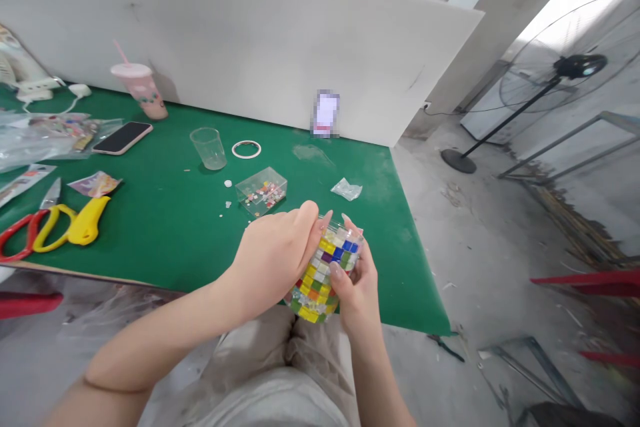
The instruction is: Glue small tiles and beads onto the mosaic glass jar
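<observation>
A clear cup covered with small coloured mosaic tiles (324,275) is held tilted above my lap at the near edge of the green table (165,233). My left hand (273,260) wraps its left side, fingers closed over the rim. My right hand (356,280) grips it from the right, thumb pressing on the tiles. A clear plastic box of loose coloured tiles (261,191) lies on the table just beyond my hands.
On the table are an empty clear cup (209,147), a white ring (246,149), a phone (123,137), a pink drink cup (141,90), yellow and red scissors (55,227) and plastic bags (30,140). A white board (250,40) backs the table. A standing fan (555,80) is at right.
</observation>
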`<action>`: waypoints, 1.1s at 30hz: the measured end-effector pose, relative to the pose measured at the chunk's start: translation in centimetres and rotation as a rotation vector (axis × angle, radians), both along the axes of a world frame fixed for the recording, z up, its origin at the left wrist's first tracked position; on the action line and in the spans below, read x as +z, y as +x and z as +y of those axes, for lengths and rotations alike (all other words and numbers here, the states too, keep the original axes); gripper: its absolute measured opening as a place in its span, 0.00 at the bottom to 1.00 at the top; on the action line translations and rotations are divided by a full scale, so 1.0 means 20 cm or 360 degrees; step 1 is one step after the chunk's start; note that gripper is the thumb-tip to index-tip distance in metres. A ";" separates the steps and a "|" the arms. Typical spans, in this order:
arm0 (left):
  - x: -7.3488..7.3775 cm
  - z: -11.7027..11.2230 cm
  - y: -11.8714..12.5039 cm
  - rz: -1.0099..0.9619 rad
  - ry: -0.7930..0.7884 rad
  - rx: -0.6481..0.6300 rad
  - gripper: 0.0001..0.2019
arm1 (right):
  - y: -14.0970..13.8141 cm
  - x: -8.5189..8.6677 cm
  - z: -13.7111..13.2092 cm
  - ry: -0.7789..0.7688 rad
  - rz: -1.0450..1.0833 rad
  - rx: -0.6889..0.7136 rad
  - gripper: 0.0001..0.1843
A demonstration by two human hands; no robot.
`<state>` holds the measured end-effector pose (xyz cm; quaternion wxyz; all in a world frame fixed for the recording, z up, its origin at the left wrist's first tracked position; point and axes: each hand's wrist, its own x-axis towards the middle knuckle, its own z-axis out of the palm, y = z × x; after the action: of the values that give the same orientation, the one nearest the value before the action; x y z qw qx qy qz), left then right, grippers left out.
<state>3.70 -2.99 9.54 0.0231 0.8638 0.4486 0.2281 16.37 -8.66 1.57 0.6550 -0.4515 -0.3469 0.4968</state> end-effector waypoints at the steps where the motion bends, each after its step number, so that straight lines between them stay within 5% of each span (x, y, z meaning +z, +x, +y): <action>1: 0.00 0.00 0.00 0.0008 0.0030 0.0005 0.14 | 0.00 0.01 0.00 -0.0011 -0.0007 -0.0014 0.43; 7: 0.00 -0.01 0.00 -0.0045 0.0018 -0.0037 0.14 | -0.01 0.05 -0.02 -0.0047 -0.0066 -0.0062 0.46; 13: 0.01 0.00 -0.04 -0.0498 -0.0363 -0.0107 0.15 | 0.01 0.07 -0.02 -0.0043 0.0032 0.0050 0.47; 18: 0.04 0.03 -0.10 -0.1001 -0.0071 0.0021 0.11 | 0.02 0.12 -0.03 -0.0096 0.0208 0.0197 0.46; 25: 0.07 0.06 -0.11 -0.0833 -0.0697 -0.0638 0.11 | 0.03 0.15 -0.05 -0.0065 0.0257 0.0376 0.43; 33: 0.06 0.04 -0.09 -0.0852 -0.0775 -0.0674 0.09 | 0.03 0.15 -0.05 -0.0069 0.0052 0.0287 0.43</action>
<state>1.96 -2.19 10.68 0.3887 0.8166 0.2800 0.3220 16.97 -9.58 4.49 0.6033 -0.4243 -0.3646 0.5684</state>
